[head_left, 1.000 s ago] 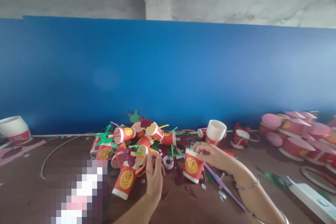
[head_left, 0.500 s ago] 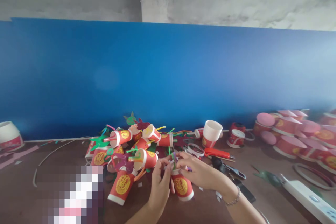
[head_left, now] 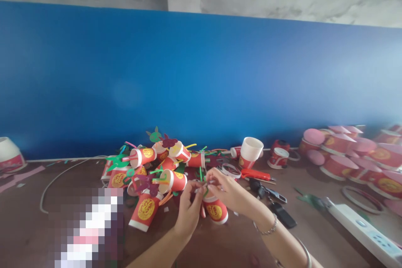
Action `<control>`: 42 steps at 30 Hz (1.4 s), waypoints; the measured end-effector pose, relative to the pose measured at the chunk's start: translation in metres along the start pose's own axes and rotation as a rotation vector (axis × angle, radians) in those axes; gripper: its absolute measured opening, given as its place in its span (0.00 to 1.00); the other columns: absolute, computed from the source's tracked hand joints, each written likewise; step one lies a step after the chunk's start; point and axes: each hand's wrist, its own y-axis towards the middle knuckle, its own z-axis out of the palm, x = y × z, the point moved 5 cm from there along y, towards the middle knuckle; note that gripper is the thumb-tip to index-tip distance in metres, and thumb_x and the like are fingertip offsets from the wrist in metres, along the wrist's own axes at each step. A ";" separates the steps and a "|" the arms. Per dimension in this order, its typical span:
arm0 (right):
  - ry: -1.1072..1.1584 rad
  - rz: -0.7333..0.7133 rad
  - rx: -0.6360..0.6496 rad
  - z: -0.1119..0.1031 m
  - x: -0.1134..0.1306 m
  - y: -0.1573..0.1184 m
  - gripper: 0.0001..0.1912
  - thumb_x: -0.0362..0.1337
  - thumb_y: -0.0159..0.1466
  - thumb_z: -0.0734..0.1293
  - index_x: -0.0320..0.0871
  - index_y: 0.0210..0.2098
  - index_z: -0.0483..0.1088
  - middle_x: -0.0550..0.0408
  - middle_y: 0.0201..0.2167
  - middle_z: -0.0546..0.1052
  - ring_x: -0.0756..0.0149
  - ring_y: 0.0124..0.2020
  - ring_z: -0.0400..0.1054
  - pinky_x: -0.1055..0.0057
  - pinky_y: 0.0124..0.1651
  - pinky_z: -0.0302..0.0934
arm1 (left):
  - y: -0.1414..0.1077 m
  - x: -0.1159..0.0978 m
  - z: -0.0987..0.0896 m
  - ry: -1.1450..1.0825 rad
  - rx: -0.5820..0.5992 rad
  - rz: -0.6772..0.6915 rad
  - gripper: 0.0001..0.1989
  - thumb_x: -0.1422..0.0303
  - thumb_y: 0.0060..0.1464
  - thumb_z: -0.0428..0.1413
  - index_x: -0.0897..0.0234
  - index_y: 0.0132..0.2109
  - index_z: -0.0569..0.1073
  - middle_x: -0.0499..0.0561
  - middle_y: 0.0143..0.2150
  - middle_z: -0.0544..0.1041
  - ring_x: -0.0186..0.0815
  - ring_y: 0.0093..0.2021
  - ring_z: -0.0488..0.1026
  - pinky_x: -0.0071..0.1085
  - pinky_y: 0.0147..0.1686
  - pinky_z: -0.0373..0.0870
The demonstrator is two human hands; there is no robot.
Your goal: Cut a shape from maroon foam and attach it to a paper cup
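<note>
A red paper cup [head_left: 216, 211] with a yellow round emblem lies tilted between my hands, its open end toward my fingers. My left hand [head_left: 189, 205] is closed at the cup's mouth, thumb and forefinger pinching a narrow green-and-pale strip [head_left: 205, 190]; one lower finger rests along the cup's side. From the right, my right hand [head_left: 228, 192] pinches the same strip, fingertips close to the left ones. The fingers partly cover the strip. Just left is a pile of similar cups [head_left: 176, 181] with coloured strips and animal-shaped cutouts, including a purple one [head_left: 150, 186].
White stacked cups [head_left: 252, 150] stand behind my right hand, near a red-handled cutter [head_left: 256, 174]. Keys [head_left: 260, 188] and a black fob [head_left: 283, 214] lie to the right. Farther right are a power strip [head_left: 364, 226] and pink-topped cups [head_left: 341, 165]. A blue panel [head_left: 201, 79] rises behind.
The view has tilted down slightly, so the table items sit higher. My fingers have shifted a little at the cup's mouth, and the purple bit seen between them is now hidden.
</note>
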 end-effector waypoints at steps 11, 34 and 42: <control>-0.156 -0.034 -0.054 -0.004 0.003 0.003 0.03 0.31 0.60 0.60 0.44 0.32 0.64 0.57 0.32 0.72 0.67 0.32 0.65 0.72 0.35 0.57 | 0.002 -0.009 0.000 0.025 -0.015 -0.004 0.13 0.57 0.54 0.53 0.64 0.35 0.66 0.41 0.21 0.68 0.22 0.12 0.60 0.19 0.12 0.55; 0.663 0.237 -0.193 0.028 -0.020 0.014 0.14 0.48 0.60 0.62 0.46 0.29 0.56 0.56 0.29 0.73 0.62 0.33 0.71 0.68 0.32 0.65 | -0.005 0.007 0.005 -0.086 -0.077 -0.183 0.37 0.70 0.46 0.59 0.57 0.60 0.51 0.47 0.33 0.75 0.20 0.12 0.58 0.19 0.10 0.56; 0.352 0.302 0.152 0.009 -0.030 0.007 0.09 0.40 0.58 0.65 0.40 0.27 0.65 0.60 0.21 0.70 0.73 0.23 0.61 0.77 0.25 0.53 | 0.001 0.006 0.001 -0.131 -0.093 -0.242 0.37 0.66 0.45 0.59 0.58 0.61 0.53 0.48 0.36 0.74 0.20 0.12 0.59 0.18 0.10 0.56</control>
